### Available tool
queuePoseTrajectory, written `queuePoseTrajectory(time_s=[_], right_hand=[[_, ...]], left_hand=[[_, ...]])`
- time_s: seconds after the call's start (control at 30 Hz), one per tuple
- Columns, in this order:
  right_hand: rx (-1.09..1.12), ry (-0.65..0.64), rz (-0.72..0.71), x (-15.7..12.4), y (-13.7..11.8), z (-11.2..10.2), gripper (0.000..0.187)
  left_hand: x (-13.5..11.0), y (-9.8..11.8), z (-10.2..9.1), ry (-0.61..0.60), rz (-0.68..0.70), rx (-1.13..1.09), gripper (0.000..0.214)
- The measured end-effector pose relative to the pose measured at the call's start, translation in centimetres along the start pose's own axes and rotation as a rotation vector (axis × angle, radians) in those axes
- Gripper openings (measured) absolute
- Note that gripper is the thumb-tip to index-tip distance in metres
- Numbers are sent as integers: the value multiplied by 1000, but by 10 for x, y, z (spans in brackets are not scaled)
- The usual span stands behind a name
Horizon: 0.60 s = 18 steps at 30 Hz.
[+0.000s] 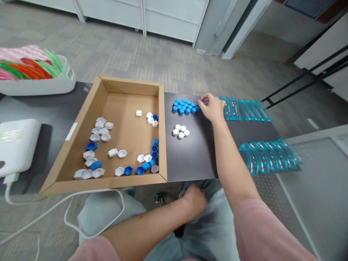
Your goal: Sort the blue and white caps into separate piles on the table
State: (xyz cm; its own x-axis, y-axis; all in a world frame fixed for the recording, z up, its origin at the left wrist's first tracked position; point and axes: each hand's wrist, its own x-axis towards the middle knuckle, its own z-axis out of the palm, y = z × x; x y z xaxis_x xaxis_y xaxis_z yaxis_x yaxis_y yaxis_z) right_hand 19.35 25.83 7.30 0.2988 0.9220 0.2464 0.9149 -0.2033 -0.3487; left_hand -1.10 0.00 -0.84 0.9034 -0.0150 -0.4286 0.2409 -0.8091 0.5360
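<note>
My right hand (213,108) reaches over the dark table, its thumb and fingertips pinched on a blue hexagonal piece (197,107) at the right edge of a tight cluster of blue hexagonal pieces (185,106). Nearer to me lies a small group of white hexagonal pieces (181,131). My left hand (196,198) rests on my thigh below the table edge, curled closed with nothing visible in it. To the left, a shallow cardboard box (162,145) contains loose white hexagonal cups (100,131) and blue hexagonal cups (154,148), some upright and some on their sides.
Two rows of clear teal-edged plastic pieces (247,110) (269,156) lie at the right end of the table (195,159). A white basket (40,86) of colourful fuzzy sticks stands at the far left. Near it sits a white device (19,145) with a cable (67,197) crossing before the box.
</note>
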Motion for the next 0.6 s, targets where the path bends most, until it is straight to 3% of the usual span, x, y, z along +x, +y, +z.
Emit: queuePoseTrajectory(time_s=[0.2,0.4,0.5,0.6], right_hand=[[-17,-58,-10,1,1,-2,22],[83,83,-85,-1,-4,-8,20],[209,102,-227,-10,-26,-8,19],[346,14,-414,-29,-70,-7,21]], left_hand=[[-2,0,-2,5,-26,7,32],[-2,1,2,59,-22,-3,33],[-1,3,3,74,-22,-21,33],[2,3,3,96,5,1,30]])
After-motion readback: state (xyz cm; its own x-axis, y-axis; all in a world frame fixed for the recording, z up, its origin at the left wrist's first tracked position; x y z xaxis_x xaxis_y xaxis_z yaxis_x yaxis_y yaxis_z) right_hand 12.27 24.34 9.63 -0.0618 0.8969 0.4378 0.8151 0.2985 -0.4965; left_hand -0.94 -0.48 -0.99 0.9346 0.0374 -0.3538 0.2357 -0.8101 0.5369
